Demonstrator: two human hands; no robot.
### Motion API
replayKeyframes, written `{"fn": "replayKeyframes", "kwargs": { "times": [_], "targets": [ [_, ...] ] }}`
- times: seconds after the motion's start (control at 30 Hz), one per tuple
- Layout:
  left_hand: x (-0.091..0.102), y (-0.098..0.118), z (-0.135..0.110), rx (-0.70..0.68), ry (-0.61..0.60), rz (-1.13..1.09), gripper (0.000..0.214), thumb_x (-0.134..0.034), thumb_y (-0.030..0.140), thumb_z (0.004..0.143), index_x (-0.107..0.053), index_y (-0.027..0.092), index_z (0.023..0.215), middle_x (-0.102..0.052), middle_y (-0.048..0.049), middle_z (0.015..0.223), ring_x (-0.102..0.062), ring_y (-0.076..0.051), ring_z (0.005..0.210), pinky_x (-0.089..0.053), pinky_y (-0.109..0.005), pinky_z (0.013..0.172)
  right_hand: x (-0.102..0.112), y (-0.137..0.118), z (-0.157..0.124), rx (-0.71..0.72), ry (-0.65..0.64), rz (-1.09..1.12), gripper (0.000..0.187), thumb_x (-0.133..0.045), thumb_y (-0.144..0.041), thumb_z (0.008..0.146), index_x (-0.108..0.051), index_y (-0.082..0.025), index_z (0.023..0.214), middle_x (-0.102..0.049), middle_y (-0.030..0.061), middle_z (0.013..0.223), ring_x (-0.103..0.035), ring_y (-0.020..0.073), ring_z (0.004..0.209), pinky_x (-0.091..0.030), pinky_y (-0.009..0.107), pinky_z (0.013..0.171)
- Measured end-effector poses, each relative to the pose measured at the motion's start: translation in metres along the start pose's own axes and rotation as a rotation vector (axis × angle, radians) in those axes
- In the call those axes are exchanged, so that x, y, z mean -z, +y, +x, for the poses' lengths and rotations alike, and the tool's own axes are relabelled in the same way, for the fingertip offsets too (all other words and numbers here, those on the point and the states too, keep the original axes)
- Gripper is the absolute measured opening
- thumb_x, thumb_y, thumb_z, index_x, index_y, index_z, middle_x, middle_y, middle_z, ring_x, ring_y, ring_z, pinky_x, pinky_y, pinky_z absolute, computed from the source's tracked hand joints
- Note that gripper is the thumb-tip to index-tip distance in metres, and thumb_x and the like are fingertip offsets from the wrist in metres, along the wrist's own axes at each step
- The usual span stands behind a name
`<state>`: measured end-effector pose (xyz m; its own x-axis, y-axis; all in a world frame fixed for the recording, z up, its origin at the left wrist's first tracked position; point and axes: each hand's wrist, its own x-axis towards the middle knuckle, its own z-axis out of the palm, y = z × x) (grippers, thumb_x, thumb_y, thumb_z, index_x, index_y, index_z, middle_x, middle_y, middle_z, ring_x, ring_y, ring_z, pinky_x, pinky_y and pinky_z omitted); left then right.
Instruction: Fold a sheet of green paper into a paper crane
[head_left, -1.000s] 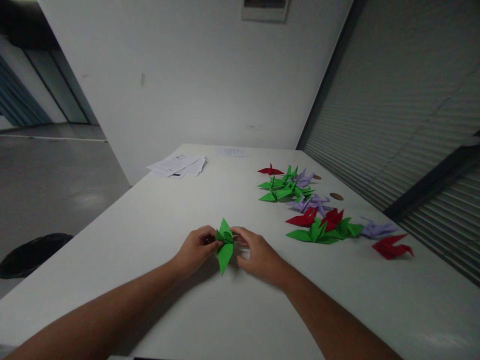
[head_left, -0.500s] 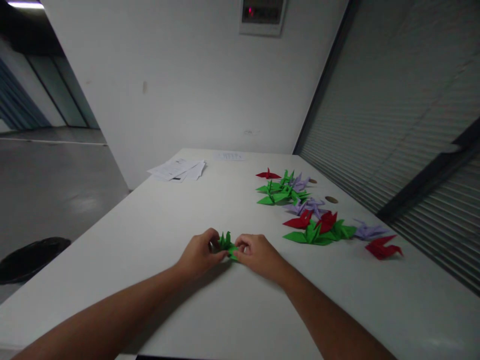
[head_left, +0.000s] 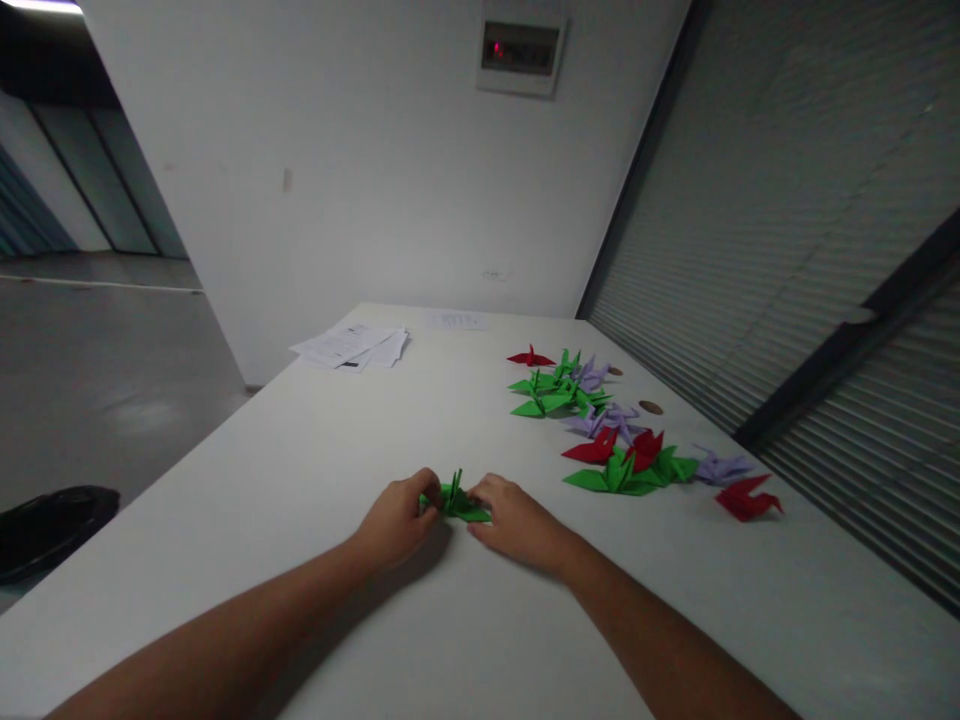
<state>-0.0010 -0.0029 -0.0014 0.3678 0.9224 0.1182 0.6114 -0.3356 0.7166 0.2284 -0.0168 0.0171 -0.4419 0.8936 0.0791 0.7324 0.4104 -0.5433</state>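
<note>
A green folded paper crane (head_left: 459, 500) lies low on the white table (head_left: 322, 450), between my two hands. My left hand (head_left: 396, 522) pinches its left side with curled fingers. My right hand (head_left: 517, 522) grips its right side, fingers closed on the paper. Both forearms reach in from the bottom edge. To the right lie several finished paper cranes (head_left: 622, 455) in green, red and lilac, with a red crane (head_left: 746, 497) farthest right.
A stack of printed sheets (head_left: 352, 346) lies at the table's far left corner. Two small brown discs (head_left: 650, 407) sit beyond the cranes. A slatted blind wall runs along the right. A black bag (head_left: 45, 525) lies on the floor at left.
The green crane was held upright with a wing pointing down; it has been lowered and now lies flat against the table between both hands. The view tilted up slightly.
</note>
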Motion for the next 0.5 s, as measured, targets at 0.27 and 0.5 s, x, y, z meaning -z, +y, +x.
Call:
{"fn": "replayKeyframes", "kwargs": {
  "times": [0.27, 0.5],
  "targets": [
    [0.001, -0.003, 0.0, -0.033, 0.005, -0.049, 0.023, -0.052, 0.005, 0.077, -0.063, 0.02, 0.09, -0.069, 0.0004, 0.078, -0.055, -0.013, 0.061, -0.034, -0.025, 0.063, -0.006, -0.024, 0.0, -0.135, 0.207, -0.101, 0.037, -0.084, -0.033, 0.078, -0.064, -0.018, 0.105, -0.067, 0.0098, 0.108, -0.064, 0.025, 0.099, -0.048, 0.033, 0.085],
    [0.008, -0.006, 0.0, -0.032, 0.051, -0.082, 0.016, -0.052, 0.011, 0.08, -0.063, 0.02, 0.088, -0.063, 0.0029, 0.065, -0.051, -0.013, 0.055, -0.033, -0.025, 0.058, -0.019, -0.045, 0.015, -0.365, 0.278, -0.181, 0.022, -0.074, -0.038, 0.088, -0.062, -0.021, 0.079, -0.07, 0.0071, 0.077, -0.066, 0.0237, 0.077, -0.039, 0.03, 0.066]
  ]
}}
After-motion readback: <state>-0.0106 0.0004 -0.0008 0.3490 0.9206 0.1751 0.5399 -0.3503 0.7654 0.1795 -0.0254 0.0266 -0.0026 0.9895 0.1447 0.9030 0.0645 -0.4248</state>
